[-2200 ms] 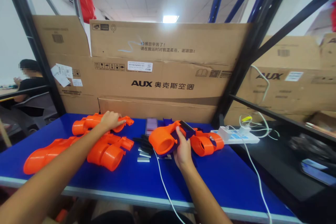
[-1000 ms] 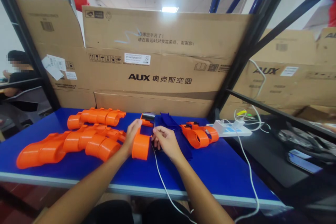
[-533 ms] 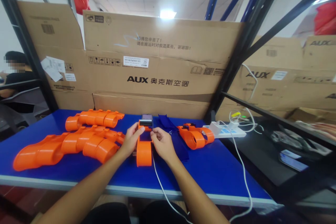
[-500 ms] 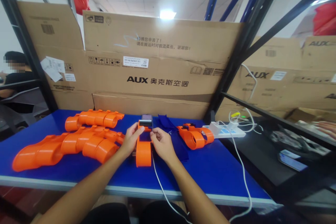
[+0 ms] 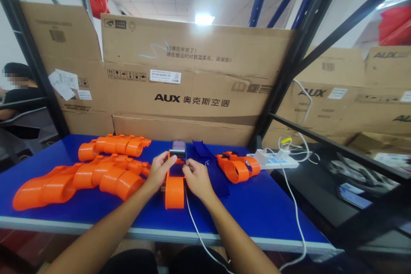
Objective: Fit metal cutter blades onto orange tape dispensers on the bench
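At the table's middle, my left hand [image 5: 161, 171] is closed on an orange plastic bracket [image 5: 175, 192] with a wide ring at its near end, thumb on top near a dark-and-silver part [image 5: 177, 153]. My right hand [image 5: 197, 174] pinches at the bracket's right side; what lies between its fingertips is too small to make out. A white cable [image 5: 195, 225] runs down from beneath the right hand and over the table's front edge. Just behind the bracket lies a phone-like device with a lit screen [image 5: 179, 145]. Dark blue fabric [image 5: 216, 180] lies right of my right hand.
Several joined orange ring pieces [image 5: 91, 175] lie on the left of the blue table [image 5: 257, 209]. Another orange ring piece [image 5: 238, 168] sits on the right, beside a white power strip [image 5: 278, 160] with cords. Cardboard [image 5: 192, 115] walls the back. A person [image 5: 19, 90] sits far left.
My right fingers have curled in slightly at the bracket's side. The bracket's ring end sits slightly lower in the view. The rest of the scene shifts only slightly with the camera.
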The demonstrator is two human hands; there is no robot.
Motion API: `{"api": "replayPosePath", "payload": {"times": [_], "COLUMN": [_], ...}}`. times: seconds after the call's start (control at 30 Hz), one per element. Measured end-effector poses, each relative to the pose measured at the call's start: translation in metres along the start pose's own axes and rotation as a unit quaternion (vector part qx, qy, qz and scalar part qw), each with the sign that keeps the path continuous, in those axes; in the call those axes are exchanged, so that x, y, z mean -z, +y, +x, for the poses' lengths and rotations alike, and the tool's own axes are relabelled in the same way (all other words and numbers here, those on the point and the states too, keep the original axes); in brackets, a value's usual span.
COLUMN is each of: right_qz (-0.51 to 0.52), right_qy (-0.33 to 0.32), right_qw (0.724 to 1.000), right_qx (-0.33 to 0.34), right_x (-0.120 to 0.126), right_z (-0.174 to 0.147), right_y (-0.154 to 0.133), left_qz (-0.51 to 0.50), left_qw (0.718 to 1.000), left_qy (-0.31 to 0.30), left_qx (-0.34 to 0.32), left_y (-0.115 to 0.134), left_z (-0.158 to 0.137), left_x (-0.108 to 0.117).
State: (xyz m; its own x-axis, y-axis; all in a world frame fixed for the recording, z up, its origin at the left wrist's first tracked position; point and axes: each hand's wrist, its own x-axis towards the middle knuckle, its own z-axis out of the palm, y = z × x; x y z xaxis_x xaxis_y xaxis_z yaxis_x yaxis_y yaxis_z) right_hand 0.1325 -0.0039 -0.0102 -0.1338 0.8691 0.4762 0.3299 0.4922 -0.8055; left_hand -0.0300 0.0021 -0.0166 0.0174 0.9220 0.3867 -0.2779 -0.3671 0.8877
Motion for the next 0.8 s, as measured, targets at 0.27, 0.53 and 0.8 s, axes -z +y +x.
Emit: {"api": "replayPosePath", "payload": {"times": [0.27, 0.53, 0.8], "right_qz": [-0.02, -0.02, 0.065], "right_qy": [0.014, 0.032, 0.014], "right_qw": [1.0, 0.999, 0.997], "right_qx": [0.008, 0.004, -0.033], "right_x": [0.0, -0.004, -0.006], "right_z": [-0.001, -0.003, 0.0], "right_y": [-0.003, -0.004, 0.005], "left_qz": [0.007, 0.009, -0.118], "left_qw": [1.0, 0.999, 0.99], "left_qy": [0.011, 0.037, 0.063], "left_qx": [-0.007, -0.015, 0.05], "left_y": [0.001, 0.001, 0.008], "left_z": [-0.001, 0.0, -0.005], "left_x": [-0.001, -0.001, -0.01]}}
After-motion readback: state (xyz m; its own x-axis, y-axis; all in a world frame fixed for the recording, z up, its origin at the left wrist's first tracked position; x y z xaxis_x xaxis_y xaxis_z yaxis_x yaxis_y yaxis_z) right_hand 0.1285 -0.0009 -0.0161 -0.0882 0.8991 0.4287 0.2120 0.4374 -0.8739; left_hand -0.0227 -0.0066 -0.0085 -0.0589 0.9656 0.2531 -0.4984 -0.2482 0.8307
